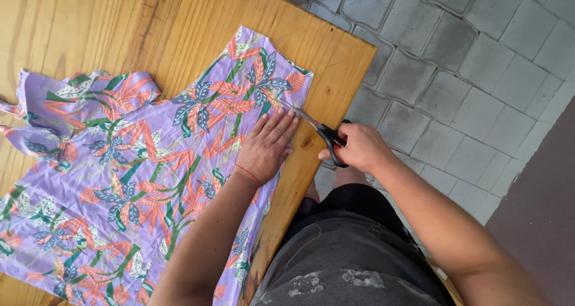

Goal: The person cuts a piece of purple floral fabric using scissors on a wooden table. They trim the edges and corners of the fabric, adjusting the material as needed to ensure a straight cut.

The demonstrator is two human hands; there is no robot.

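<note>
Wooden counter [179,18] fills the frame's left; we press our left hand [266,144] flat, fingers spread, on purple floral fabric [138,180] (mid-frame), while our right hand [359,148] grips black-handled scissors [320,132] at its edge.

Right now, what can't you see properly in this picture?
All in the head view:
- Scissors: the handles are wrapped by the right hand.
- Blade tips: whether they touch the fabric is too small to tell.
- Fabric: cut off by the left and bottom edges; partly covered by the left hand.
- Table: runs past the top and left edges.
</note>
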